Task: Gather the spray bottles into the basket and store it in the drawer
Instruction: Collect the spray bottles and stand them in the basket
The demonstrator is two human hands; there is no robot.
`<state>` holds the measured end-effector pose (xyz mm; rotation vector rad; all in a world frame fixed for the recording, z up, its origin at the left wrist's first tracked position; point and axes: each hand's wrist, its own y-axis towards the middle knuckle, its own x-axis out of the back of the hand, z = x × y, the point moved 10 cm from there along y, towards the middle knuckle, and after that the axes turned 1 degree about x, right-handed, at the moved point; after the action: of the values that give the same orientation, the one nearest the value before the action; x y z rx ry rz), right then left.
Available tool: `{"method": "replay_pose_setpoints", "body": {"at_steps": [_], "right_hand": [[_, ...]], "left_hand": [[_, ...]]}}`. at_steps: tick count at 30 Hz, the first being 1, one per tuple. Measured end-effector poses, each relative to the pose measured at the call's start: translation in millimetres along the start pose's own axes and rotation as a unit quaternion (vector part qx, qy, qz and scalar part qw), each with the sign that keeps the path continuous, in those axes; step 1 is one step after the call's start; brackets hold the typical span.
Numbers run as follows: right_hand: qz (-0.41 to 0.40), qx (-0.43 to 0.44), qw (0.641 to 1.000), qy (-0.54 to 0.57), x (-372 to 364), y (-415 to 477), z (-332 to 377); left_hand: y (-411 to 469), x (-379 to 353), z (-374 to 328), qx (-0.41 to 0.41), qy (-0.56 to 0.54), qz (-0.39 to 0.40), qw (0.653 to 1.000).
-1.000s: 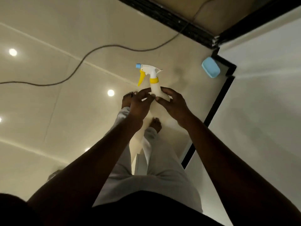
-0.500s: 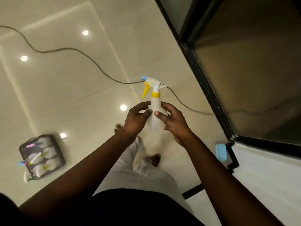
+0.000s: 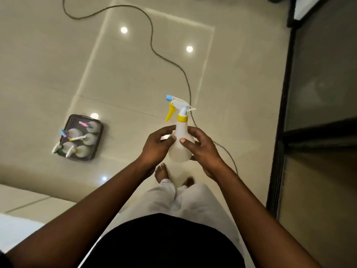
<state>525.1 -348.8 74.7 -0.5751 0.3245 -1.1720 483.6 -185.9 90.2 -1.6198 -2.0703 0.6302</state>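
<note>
- Dim, warm indoor light; round lamp reflections glare on the glossy floor.
- Wide-angle bending at the edges.
- The basket looks slightly soft.

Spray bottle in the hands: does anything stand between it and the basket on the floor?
Nothing visible does. The left hand and right hand hold the spray bottle, and only bare floor lies between it and the basket to the person's left. The cable runs behind the bottle, off that path.

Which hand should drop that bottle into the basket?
Probably the left hand: it grips the spray bottle, and the basket sits on the floor to the left, farther from the right hand.
</note>
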Motion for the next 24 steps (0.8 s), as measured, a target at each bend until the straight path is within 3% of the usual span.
{"method": "replay_pose_setpoints", "body": {"at_steps": [10,24], "right_hand": [[0.208,0.008,0.972,-0.110,-126.8,94.4,76.4],[0.401,0.039,0.870,-0.282,-259.9,183.1,160.4]], "left_hand": [[29.5,113.3,-10.5,0.014,-0.120,-0.170,0.978],[63.6,209.4,-23.6,0.051,-0.256,-0.370,0.892]]}}
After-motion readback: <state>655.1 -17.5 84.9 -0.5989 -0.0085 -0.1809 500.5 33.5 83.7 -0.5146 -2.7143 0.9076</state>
